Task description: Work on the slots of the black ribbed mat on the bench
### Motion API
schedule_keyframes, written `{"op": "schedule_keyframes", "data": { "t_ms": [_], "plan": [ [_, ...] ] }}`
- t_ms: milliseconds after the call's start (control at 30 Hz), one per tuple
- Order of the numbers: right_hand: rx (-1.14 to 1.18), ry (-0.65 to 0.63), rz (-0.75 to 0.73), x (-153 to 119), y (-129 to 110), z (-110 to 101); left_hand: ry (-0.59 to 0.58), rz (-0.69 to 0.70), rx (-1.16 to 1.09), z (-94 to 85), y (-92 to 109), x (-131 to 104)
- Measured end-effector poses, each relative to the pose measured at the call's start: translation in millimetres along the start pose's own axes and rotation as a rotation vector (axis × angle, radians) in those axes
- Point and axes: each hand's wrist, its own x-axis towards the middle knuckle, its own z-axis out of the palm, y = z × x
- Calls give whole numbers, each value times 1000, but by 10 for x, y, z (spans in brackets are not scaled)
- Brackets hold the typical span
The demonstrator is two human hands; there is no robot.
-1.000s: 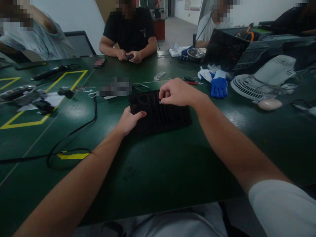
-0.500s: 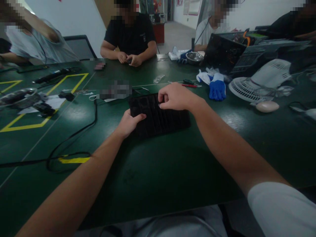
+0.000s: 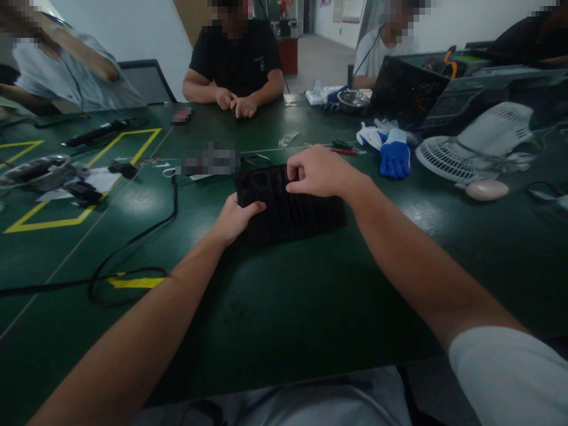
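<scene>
A flat black tray-like panel with raised ridges and sections lies tilted in front of me over the green table. My left hand grips its left edge, thumb on top and fingers hidden beneath. Above the panel's far edge, my right hand is curled with thumb and forefinger close together. Whatever small thing those fingertips may hold is too dark to make out.
Blue-and-white gloves, a white fan housing and a pale oval piece lie to the right. Beyond the panel is a red-handled tool. A black cable curves on the left. Several people sit around the table.
The view has shifted slightly, so everything sits a little further right. My hands keep nearly the same pose on and over the panel. Across the table, a person's hands have shifted.
</scene>
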Motion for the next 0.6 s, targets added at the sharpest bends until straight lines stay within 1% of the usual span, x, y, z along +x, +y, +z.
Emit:
{"op": "schedule_keyframes", "data": {
  "t_ms": [400,600],
  "plan": [
    [-2,12,-18,-2,-3,5,-12,8,15,-12,-11,12],
    [2,5,2,0,-11,-4,-15,17,9,-15,2,8]
  ]
}}
